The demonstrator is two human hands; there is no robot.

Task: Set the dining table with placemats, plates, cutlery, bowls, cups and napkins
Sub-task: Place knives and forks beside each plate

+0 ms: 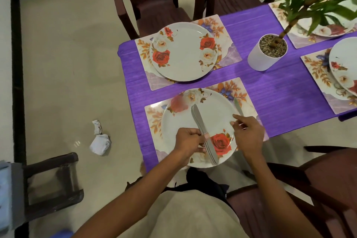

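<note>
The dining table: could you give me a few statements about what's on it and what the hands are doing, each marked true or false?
1. The left hand holds a bundle of knives over the near plate. True.
2. The right hand is empty. False: it holds a single knife at the near plate's right side.
3. The far plate already has cutlery on it. False: it lies bare on its placemat.
4. A white plant pot stands on the purple tablecloth. True.
5. Cups stand beside each plate. False: no cups are in view.
</note>
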